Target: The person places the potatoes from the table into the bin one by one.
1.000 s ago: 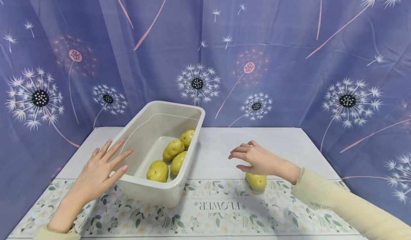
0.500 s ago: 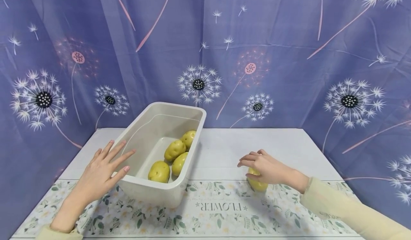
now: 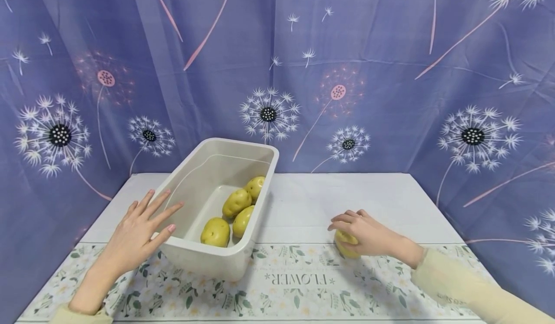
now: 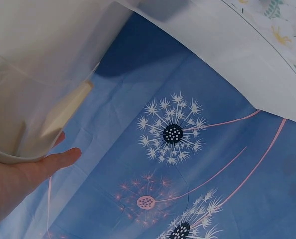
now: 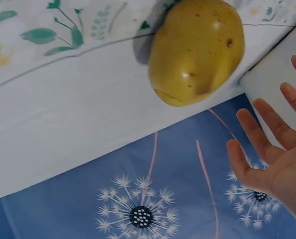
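Note:
My left hand rests at the near left rim of a whitish plastic bin, its fingers straight and spread. In the left wrist view that hand lies along the rim of the bin. On the table to the right sits a single yellow potato, partly hidden by my right hand, which hovers over it with fingers loosely bent. The right wrist view shows the whole potato, with the spread fingers apart from it.
Several yellow potatoes lie in the bin, mostly along its right side. The white table carries a floral runner across its front. A purple dandelion-print curtain encloses the back and sides.
My right hand has moved rightward and down, from behind the potato on the table to over it, covering more of it. The left hand has kept its place at the bin's rim.

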A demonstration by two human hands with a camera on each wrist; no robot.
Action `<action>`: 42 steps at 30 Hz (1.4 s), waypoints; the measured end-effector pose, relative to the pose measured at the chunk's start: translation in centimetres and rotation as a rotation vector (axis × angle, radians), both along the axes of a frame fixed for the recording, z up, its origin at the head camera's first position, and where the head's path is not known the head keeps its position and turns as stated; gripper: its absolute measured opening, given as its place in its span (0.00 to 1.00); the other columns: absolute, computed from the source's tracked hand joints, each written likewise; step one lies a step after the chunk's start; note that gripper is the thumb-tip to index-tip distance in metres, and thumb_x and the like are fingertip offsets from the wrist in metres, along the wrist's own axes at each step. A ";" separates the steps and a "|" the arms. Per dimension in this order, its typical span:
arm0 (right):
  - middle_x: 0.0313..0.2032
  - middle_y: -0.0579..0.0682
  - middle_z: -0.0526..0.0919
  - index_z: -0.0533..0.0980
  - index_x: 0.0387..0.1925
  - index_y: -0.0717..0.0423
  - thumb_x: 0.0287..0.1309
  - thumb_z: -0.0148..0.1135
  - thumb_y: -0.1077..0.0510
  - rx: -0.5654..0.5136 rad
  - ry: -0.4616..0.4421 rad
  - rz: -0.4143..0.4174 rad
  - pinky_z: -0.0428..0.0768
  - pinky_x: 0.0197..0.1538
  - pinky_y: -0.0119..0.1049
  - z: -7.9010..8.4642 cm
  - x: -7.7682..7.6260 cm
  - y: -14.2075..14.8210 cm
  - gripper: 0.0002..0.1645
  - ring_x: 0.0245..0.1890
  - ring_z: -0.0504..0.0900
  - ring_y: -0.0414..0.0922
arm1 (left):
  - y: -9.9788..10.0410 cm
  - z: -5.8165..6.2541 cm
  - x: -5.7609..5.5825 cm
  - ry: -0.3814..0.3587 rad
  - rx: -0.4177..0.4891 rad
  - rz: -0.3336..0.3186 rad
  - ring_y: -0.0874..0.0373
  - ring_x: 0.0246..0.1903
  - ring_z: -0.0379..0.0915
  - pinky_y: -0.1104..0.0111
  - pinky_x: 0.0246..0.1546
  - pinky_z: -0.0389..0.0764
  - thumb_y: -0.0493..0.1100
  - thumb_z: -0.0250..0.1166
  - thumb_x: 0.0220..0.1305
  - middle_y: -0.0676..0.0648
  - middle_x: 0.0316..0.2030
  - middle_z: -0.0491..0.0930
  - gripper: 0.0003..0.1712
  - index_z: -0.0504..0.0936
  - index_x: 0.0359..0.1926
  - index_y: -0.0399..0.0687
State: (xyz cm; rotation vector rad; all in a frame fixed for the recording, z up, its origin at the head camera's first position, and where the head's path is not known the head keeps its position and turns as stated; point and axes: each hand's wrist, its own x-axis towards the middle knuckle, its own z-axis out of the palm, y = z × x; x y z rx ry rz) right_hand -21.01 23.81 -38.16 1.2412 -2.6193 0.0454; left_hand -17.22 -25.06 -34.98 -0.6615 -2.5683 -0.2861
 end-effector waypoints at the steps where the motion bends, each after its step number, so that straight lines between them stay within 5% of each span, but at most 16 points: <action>1: 0.46 0.48 0.79 0.75 0.45 0.47 0.44 0.64 0.54 -0.002 0.004 -0.001 0.70 0.38 0.38 -0.2 0.0 0.1 0.21 0.43 0.76 0.45 | 0.0 0.0 0.0 0.002 -0.001 0.000 0.41 0.67 0.41 0.38 0.59 0.49 0.51 0.55 0.60 0.39 0.64 0.59 0.26 0.67 0.61 0.58; 22: 0.55 0.57 0.71 0.69 0.54 0.49 0.40 0.67 0.43 0.056 -0.078 -0.152 0.71 0.40 0.45 -1.9 0.0 2.1 0.37 0.50 0.71 0.51 | 0.0 0.1 -0.2 0.000 -0.006 -0.001 0.40 0.67 0.41 0.37 0.58 0.49 0.52 0.54 0.61 0.38 0.64 0.59 0.26 0.67 0.61 0.58; 42: 0.56 0.58 0.68 0.66 0.58 0.47 0.36 0.68 0.38 0.059 -0.135 -0.136 0.64 0.35 0.38 -3.0 -0.4 2.5 0.45 0.46 0.70 0.49 | -0.1 0.1 0.0 -0.003 -0.012 0.010 0.42 0.68 0.40 0.39 0.60 0.47 0.52 0.54 0.61 0.39 0.64 0.59 0.26 0.67 0.61 0.59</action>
